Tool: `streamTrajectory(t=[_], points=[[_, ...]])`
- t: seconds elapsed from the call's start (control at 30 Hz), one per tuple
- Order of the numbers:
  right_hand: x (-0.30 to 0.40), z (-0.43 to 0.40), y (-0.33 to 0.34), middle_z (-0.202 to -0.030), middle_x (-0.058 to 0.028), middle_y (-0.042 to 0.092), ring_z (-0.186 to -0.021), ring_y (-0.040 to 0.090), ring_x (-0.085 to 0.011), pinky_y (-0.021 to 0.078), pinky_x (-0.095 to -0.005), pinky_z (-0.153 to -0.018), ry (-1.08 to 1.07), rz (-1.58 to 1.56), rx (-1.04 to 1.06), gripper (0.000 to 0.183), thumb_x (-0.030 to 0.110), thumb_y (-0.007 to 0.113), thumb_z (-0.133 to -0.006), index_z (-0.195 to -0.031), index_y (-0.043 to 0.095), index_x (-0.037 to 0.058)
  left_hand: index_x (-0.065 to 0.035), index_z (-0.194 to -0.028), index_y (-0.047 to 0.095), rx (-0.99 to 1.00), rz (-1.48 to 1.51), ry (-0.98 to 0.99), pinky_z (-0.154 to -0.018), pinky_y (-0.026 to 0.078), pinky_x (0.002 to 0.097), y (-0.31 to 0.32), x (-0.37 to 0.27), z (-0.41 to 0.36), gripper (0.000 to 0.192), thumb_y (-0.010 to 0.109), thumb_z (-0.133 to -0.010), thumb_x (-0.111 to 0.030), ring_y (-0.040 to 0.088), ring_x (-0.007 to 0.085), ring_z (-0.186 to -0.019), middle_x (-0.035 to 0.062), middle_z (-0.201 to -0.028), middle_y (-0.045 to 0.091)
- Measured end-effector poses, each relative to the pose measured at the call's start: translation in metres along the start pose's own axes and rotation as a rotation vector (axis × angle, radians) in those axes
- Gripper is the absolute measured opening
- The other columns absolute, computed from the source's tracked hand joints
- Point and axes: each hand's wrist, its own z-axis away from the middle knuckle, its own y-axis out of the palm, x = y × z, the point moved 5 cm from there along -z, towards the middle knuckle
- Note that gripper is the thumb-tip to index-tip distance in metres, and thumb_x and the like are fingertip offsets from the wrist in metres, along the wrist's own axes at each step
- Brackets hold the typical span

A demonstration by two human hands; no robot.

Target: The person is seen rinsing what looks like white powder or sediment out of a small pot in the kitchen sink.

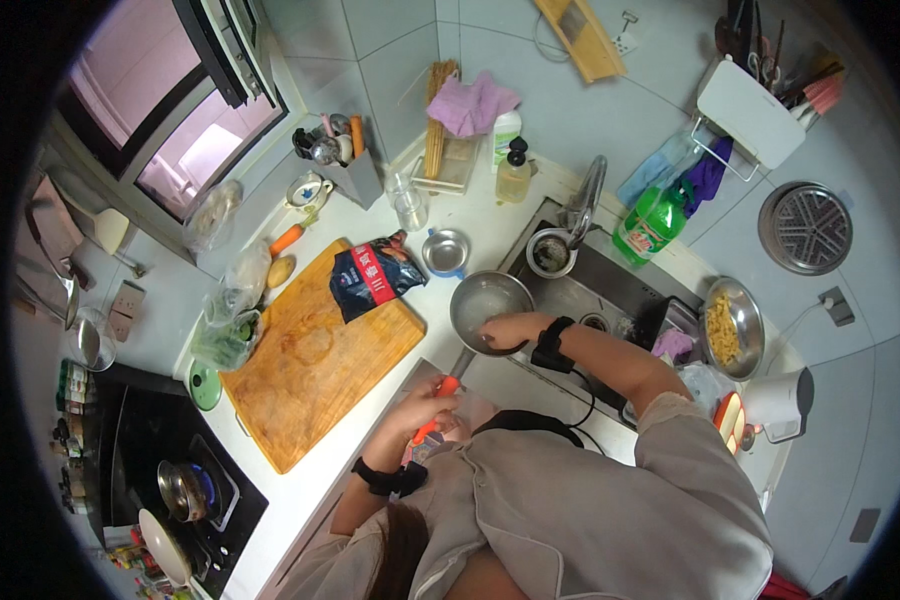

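Observation:
My left hand (424,409) grips the orange end of a long handle (448,385). That handle belongs to a round metal pan (471,300) held beside the sink's left edge. Over the pan's near rim reaches my right hand (511,331), its fingers down inside the bowl. Whether those fingers hold anything is hidden. Just beyond the pan is a small metal bowl (446,252) with blue tabs. A metal cup (552,253) with dark contents sits under the faucet (589,196) in the sink (611,292).
Left of me lies a wooden cutting board (330,375) with a dark printed bag (376,274) at its far end. On the stove (157,442), a small pot (182,491) sits over a lit blue flame. A metal bowl of yellow pieces (722,330) stands right of the sink.

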Motion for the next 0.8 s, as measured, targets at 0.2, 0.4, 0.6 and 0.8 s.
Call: streamTrajectory(t=[0.2, 0.4, 0.6, 0.8], points=[[-0.034, -0.017, 0.018, -0.086, -0.0164, 0.059, -0.078, 0.057, -0.0321, 0.0433, -0.0418, -0.069, 0.046, -0.157, 0.298, 0.023, 0.019, 0.050, -0.073, -0.090, 0.055, 0.0029, -0.0012, -0.105, 0.041, 0.003, 0.001, -0.013, -0.036, 0.030, 0.0207, 0.004, -0.003, 0.002, 0.029, 0.052, -0.078, -0.002, 0.037, 0.0063, -0.044, 0.0013, -0.066, 0.044], [-0.031, -0.014, -0.027, -0.102, -0.0162, 0.052, -0.089, 0.053, -0.0337, 0.0428, -0.0439, -0.074, 0.010, -0.006, -0.410, 0.025, 0.009, 0.054, -0.072, -0.097, 0.055, 0.0061, -0.0005, -0.105, 0.042, -0.024, -0.026, 0.001, -0.037, 0.032, 0.0218, -0.001, -0.004, -0.001, 0.029, 0.052, -0.079, -0.002, 0.039, 0.0073, -0.043, 0.0009, -0.062, 0.043], [-0.054, -0.029, 0.002, -0.102, -0.0199, 0.052, -0.096, 0.051, -0.0341, 0.0436, -0.0413, -0.080, 0.339, 0.065, -0.346, 0.031, 0.011, 0.053, -0.072, -0.099, 0.053, -0.0039, -0.0011, -0.103, 0.043, -0.028, -0.039, 0.017, -0.038, 0.032, 0.0213, 0.001, -0.011, 0.001, 0.027, 0.052, -0.078, -0.002, 0.038, 0.0069, -0.043, 0.0006, -0.062, 0.043], [-0.048, -0.037, 0.024, -0.100, -0.0193, 0.054, -0.088, 0.053, -0.0293, 0.0434, -0.0383, -0.075, 0.288, -0.337, 0.028, 0.028, 0.017, 0.052, -0.074, -0.098, 0.056, 0.0019, -0.0051, -0.099, 0.043, -0.051, -0.017, 0.000, -0.036, 0.028, 0.0195, 0.001, -0.013, 0.002, 0.023, 0.051, -0.078, 0.000, 0.035, 0.0055, -0.043, -0.0006, -0.062, 0.040]])
